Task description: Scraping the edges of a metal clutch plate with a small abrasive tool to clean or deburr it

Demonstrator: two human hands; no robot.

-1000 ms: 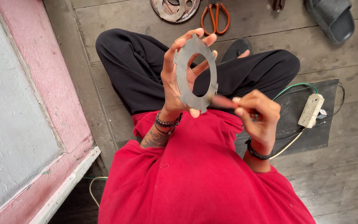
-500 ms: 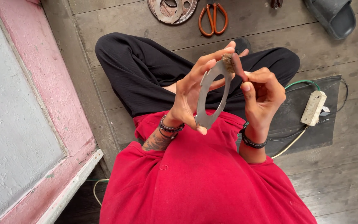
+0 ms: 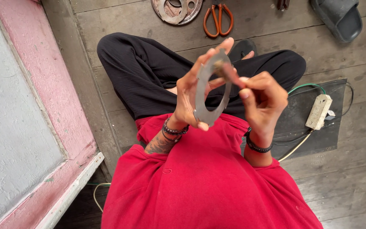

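Note:
I sit cross-legged on a wooden floor in a red shirt and black trousers. My left hand holds a flat grey metal ring plate upright, edge-on to me, fingers along its rim. My right hand pinches a small brownish piece against the upper inner edge of the plate. What the small piece is cannot be made out.
Round rusty metal plates and orange-handled scissors lie on the floor ahead. A dark sandal is at the top right. A white power strip with cables rests on a black mat. A pink and grey wall stands to the left.
The plate has turned from facing me to edge-on. My right hand rose from beside my lap to the plate's upper rim.

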